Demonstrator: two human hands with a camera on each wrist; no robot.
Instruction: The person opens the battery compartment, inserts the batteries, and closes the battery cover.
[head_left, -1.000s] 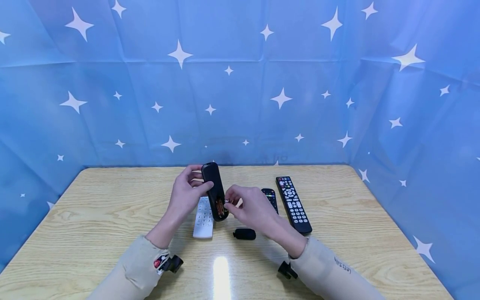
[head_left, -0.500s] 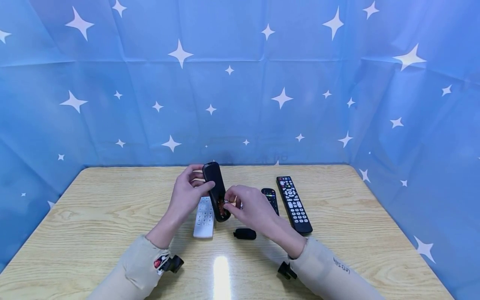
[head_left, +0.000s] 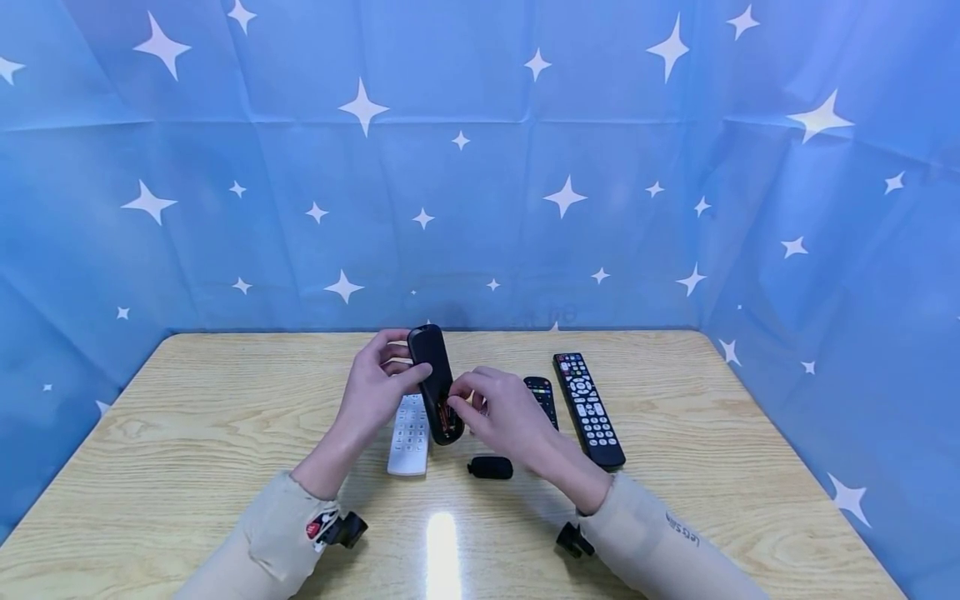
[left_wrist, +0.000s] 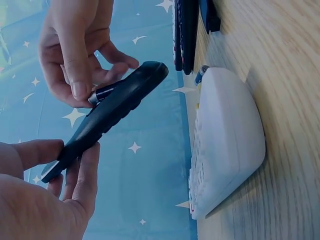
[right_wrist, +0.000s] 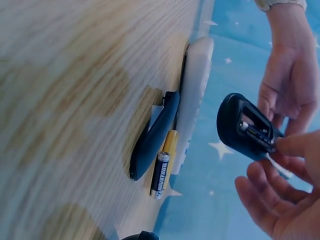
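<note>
One starred blue backdrop point(head_left: 480, 167) fills the upper frame, one wooden table point(head_left: 247, 417) the lower; both unchanged from a second earlier. Two hands, centre: left hand point(head_left: 375, 383) grips the upper part of the held black remote point(head_left: 429, 350), thumb on its back; right hand point(head_left: 504, 408) pinches a battery point(right_wrist: 257, 136) at its open compartment. Remotes, four: long black remote point(head_left: 588, 408), right of centre; white remote point(head_left: 408, 454), left of centre, partly behind the held one; short black remote point(head_left: 542, 396), partly hidden by the right hand; the held one, raised at centre, slightly further right than before. Silver glint at right fingertips, seen earlier, no longer shows. One small black cover point(head_left: 490, 467), below centre. Right wrist view, centre: one loose battery point(right_wrist: 160, 175) beside one yellow item point(right_wrist: 171, 150), kind unclear. Total inside compartment: cannot tell.
</note>
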